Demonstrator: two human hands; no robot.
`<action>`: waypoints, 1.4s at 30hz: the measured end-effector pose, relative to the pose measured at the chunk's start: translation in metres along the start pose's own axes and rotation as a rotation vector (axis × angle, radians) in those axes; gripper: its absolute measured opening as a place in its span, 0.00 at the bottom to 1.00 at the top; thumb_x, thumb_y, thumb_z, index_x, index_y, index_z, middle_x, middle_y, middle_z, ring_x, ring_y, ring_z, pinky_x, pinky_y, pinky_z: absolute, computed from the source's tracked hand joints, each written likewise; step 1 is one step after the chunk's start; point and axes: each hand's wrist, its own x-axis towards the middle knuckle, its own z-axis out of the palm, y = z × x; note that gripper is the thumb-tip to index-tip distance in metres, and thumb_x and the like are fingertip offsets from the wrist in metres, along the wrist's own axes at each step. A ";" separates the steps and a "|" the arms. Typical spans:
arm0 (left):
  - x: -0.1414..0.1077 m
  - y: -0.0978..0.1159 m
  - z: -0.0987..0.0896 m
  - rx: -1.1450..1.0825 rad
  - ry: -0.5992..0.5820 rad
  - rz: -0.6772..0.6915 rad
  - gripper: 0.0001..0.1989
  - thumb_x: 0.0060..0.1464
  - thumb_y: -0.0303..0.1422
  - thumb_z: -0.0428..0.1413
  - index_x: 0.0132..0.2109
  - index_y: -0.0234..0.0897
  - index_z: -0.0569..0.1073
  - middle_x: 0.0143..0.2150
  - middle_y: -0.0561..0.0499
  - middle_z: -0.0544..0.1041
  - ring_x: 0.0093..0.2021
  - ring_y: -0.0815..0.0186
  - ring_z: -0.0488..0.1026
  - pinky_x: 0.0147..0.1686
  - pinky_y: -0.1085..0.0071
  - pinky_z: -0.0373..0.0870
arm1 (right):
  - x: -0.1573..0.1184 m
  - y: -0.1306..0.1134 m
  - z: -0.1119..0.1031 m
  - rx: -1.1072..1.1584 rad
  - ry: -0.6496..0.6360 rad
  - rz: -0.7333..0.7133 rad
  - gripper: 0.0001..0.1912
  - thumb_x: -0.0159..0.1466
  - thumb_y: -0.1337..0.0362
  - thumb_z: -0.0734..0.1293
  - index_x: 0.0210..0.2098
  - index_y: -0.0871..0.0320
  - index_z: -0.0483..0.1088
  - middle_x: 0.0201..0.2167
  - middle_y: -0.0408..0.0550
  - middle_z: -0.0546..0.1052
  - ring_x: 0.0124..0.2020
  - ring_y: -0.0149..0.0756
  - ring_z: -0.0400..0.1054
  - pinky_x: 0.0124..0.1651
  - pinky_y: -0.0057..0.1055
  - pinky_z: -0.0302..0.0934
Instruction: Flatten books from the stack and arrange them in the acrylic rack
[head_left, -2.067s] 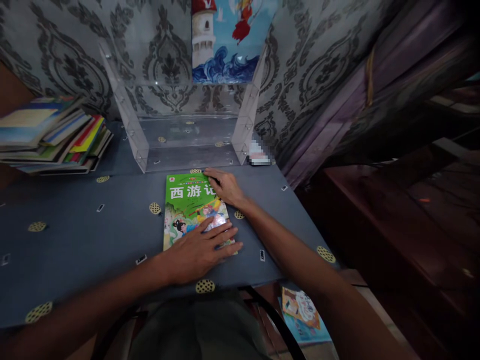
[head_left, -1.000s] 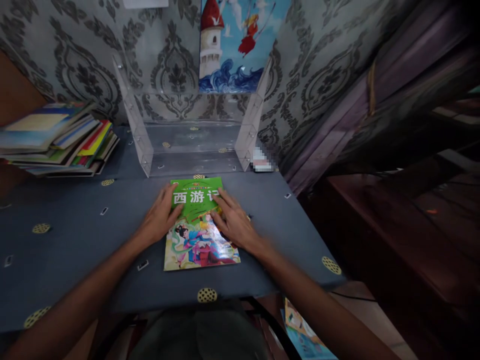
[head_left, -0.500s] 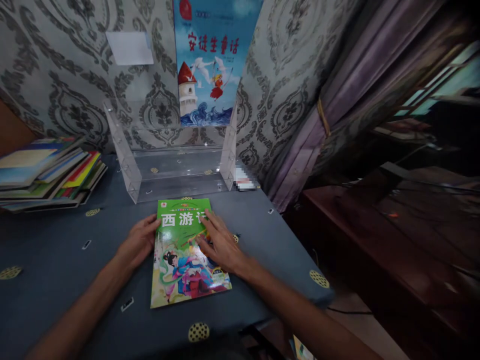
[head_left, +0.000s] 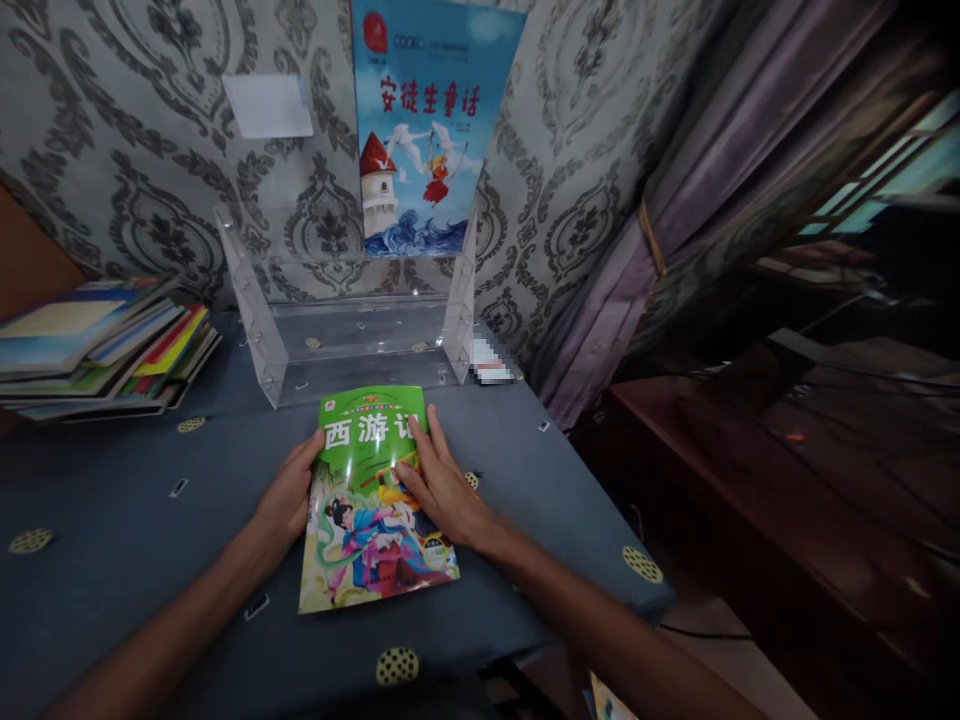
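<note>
Book [head_left: 364, 535] is over the blue table [head_left: 112, 500], with the left hand [head_left: 289, 490] gripping its left edge and the right hand [head_left: 450, 495] holding its right side, and its shiny cover might slip if either one squeezes too softly.

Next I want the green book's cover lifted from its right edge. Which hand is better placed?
Probably the right hand: it sits at the right edge of the green book, thumb lying over the front. The left hand is at the opposite edge.
</note>
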 end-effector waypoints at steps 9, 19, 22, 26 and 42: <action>0.015 -0.005 0.013 -0.020 0.115 0.029 0.21 0.64 0.46 0.55 0.53 0.33 0.74 0.42 0.40 0.84 0.39 0.53 0.83 0.40 0.58 0.82 | 0.025 0.007 0.003 0.254 0.112 0.010 0.37 0.71 0.43 0.56 0.74 0.50 0.45 0.73 0.52 0.54 0.74 0.42 0.46 0.74 0.48 0.42; 0.021 -0.009 0.014 0.067 0.054 0.159 0.30 0.60 0.57 0.53 0.54 0.38 0.76 0.43 0.42 0.84 0.47 0.48 0.81 0.46 0.54 0.79 | 0.036 0.006 0.003 0.415 0.153 -0.018 0.35 0.70 0.47 0.60 0.72 0.48 0.49 0.73 0.48 0.57 0.72 0.42 0.52 0.73 0.47 0.48; 0.022 -0.006 0.007 0.204 0.083 0.240 0.31 0.58 0.59 0.53 0.51 0.38 0.78 0.41 0.44 0.84 0.49 0.49 0.80 0.48 0.57 0.78 | 0.033 0.013 0.001 0.388 0.208 0.002 0.32 0.69 0.51 0.61 0.71 0.47 0.54 0.69 0.48 0.63 0.69 0.45 0.58 0.69 0.49 0.56; 0.024 -0.003 0.005 0.360 0.126 0.367 0.29 0.54 0.60 0.57 0.46 0.39 0.80 0.40 0.46 0.84 0.52 0.50 0.78 0.50 0.61 0.75 | 0.034 0.020 -0.001 0.523 0.197 0.095 0.31 0.67 0.54 0.64 0.68 0.48 0.59 0.61 0.49 0.74 0.58 0.48 0.72 0.58 0.49 0.70; 0.037 0.024 -0.029 1.291 0.027 0.932 0.17 0.61 0.38 0.51 0.53 0.35 0.72 0.54 0.40 0.76 0.57 0.53 0.72 0.60 0.54 0.66 | 0.044 0.037 -0.001 0.651 0.219 0.150 0.25 0.62 0.54 0.68 0.57 0.54 0.68 0.55 0.53 0.77 0.51 0.47 0.75 0.54 0.48 0.71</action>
